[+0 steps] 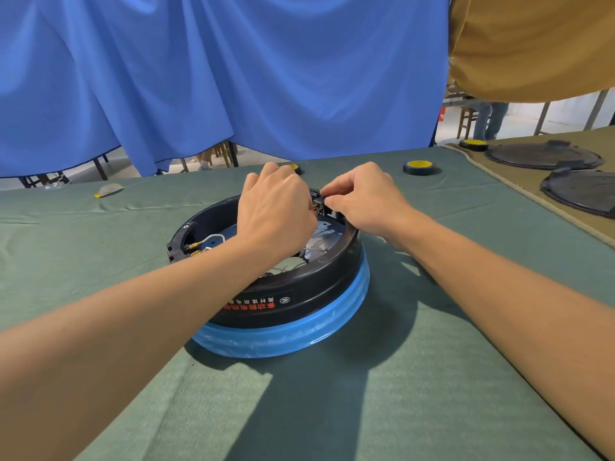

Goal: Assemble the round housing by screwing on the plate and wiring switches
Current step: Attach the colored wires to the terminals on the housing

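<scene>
Before a blue curtain [233,78], the green-clothed table [432,377] is carrying the round housing [316,287] at its middle, open side up. The right hand [362,201] is closing its grip on a small switch [317,202] at the far inner wall. The left hand [276,211] is curling just beside it, its grip hidden.

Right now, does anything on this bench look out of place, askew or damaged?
Nothing looks damaged. A white wire with brass terminals lies loose at the housing's left rim, and a crumpled scrap lies alone on the cloth, far left.
</scene>
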Demonstrator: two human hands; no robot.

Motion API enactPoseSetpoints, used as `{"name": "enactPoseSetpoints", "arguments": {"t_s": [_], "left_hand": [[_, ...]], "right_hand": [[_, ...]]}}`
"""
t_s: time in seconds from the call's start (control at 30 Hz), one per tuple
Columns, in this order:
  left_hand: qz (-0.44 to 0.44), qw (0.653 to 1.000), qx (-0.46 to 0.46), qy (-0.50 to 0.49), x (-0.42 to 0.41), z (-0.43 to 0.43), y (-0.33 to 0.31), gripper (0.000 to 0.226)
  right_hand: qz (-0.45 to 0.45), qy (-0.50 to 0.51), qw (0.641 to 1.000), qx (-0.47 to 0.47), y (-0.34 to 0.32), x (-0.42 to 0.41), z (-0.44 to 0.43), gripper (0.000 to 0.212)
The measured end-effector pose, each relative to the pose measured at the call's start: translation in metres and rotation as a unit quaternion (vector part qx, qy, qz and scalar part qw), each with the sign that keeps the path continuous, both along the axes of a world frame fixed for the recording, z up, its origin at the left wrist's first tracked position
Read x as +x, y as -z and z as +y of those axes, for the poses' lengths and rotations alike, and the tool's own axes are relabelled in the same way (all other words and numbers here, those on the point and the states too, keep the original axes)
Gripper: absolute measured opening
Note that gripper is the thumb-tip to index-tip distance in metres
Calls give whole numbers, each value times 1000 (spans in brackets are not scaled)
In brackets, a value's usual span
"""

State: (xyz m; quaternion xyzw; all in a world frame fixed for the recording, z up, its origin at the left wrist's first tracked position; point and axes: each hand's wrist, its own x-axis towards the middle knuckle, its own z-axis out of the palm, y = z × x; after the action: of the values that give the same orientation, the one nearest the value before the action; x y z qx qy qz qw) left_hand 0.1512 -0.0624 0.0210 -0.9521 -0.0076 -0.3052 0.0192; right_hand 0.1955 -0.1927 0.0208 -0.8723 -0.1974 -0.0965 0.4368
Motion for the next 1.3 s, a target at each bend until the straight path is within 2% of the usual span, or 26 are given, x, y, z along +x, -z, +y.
{"name": "enactPoseSetpoints", "arguments": {"t_s": [0.17,0.37,0.53,0.73,1.0,1.3], "left_hand": [[7,1000,16,5,3,-2,0,15],[18,999,-42,4,6,-6,-2,10],[17,999,-49,-1,7,-11,-2,11],[23,1000,-13,-10,3,-11,-4,13],[22,999,26,-32,-3,-6,-9,11],[24,1000,5,-17,-2,-7,-3,8]], "right_hand": [[-8,-2,1000,-6,0,0,1,21],[-5,1,1000,-1,1,1,1,22],[3,3,1000,7,1,1,0,22],[-4,7,1000,-27,-1,2,1,24],[-13,16,1000,-22,0,2,1,23],[-5,25,1000,-18,1,1,1,24]]}}
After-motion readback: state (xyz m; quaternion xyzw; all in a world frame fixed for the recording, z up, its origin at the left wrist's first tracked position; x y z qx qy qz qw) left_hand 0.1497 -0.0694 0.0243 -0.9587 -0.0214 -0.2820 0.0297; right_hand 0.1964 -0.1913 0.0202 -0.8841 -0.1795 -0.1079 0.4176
